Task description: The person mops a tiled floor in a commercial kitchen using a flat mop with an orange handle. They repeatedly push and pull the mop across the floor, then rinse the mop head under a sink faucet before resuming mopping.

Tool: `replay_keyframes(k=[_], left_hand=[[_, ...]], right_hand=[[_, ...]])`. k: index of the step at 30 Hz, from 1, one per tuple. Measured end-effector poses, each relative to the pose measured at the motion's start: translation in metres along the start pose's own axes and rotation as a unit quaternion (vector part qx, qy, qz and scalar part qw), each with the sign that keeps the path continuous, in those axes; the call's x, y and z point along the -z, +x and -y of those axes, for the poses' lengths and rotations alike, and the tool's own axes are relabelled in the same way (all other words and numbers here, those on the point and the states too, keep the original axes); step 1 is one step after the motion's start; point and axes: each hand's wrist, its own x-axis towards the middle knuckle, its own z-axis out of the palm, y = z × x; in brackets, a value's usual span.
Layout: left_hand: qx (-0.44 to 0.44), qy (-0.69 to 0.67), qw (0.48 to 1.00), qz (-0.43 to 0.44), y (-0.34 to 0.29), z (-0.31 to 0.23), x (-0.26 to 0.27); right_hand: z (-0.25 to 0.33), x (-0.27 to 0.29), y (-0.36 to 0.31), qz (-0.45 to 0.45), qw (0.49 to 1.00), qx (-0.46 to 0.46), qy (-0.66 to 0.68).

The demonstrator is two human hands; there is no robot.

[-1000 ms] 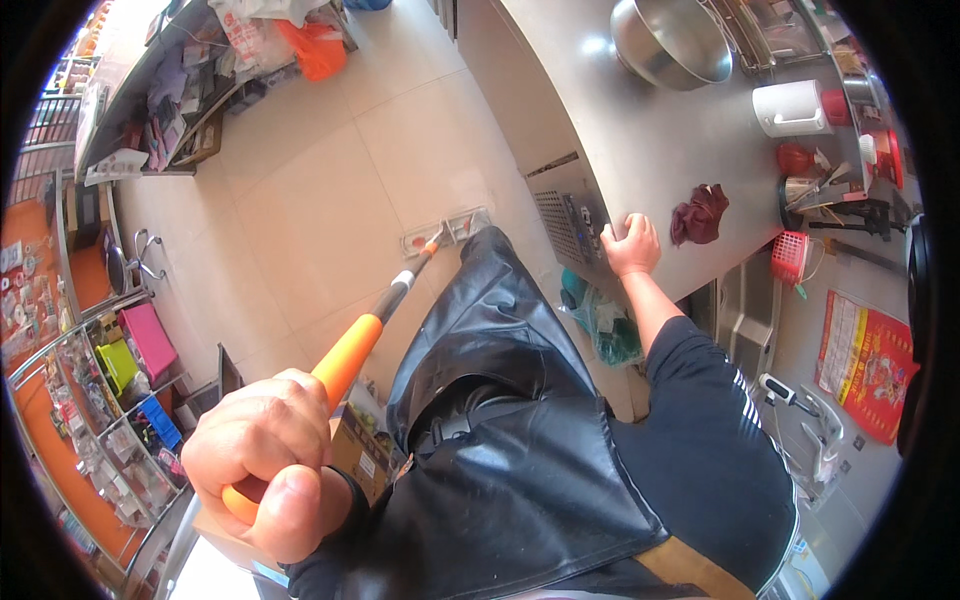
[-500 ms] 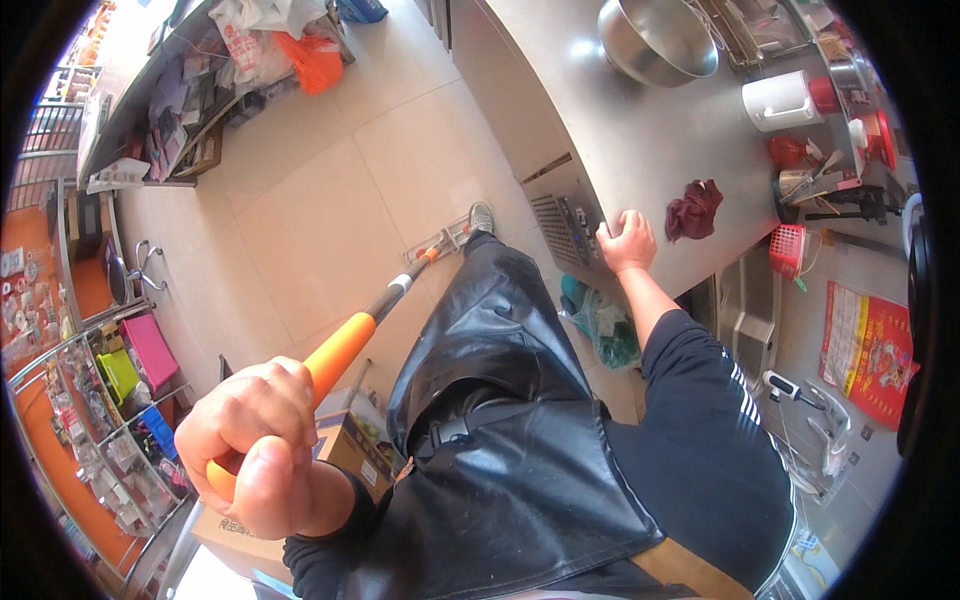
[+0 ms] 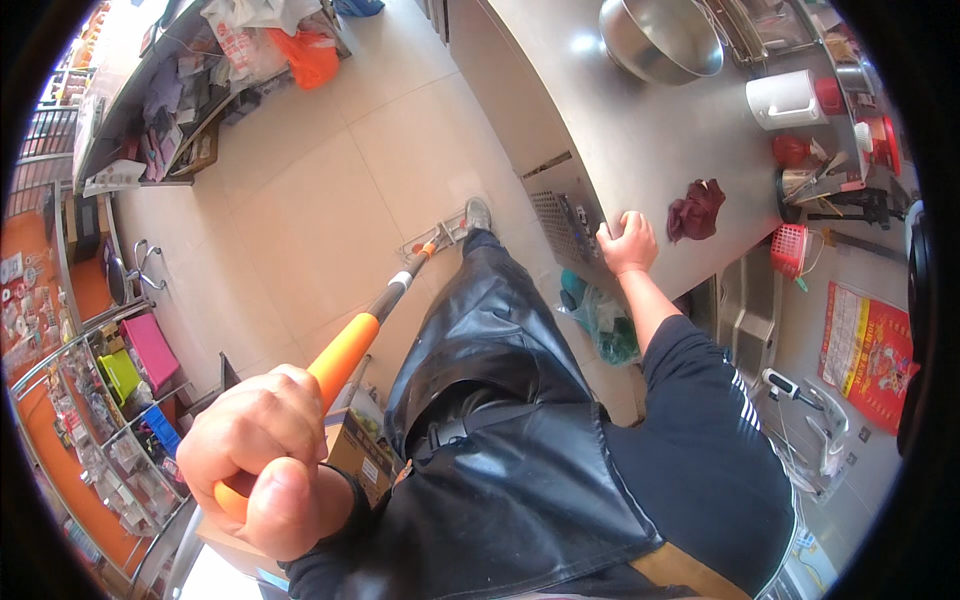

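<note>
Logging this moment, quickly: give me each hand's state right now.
Left hand: closed, holding the long tool's orange handle.
Right hand: at the steel counter's edge; whether it grips cannot be told.

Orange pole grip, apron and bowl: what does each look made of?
Orange pole grip: smooth plastic, perhaps rubber-coated, judging by its even color. Apron: leather-like, possibly coated vinyl, given glossy creases. Bowl: polished metal, likely stainless steel; silvery with bright reflections.

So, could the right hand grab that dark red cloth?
Probably yes: the right hand rests on the edge of the metal counter, the dark red cloth lies close beside it, and nothing visible stands between them.
</note>
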Motion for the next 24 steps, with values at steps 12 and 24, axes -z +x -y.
replay_keyframes(k=[12,24], left_hand=[[0.011,0.009,0.999,0.052,-0.01,-0.004,0.011],[0.014,0.023,0.999,0.02,-0.023,-0.006,0.021]], right_hand=[[-0.001,-0.001,0.001,0.006,1.0,0.003,-0.005],[0.002,0.002,0.0,0.009,1.0,-0.005,-0.017]])
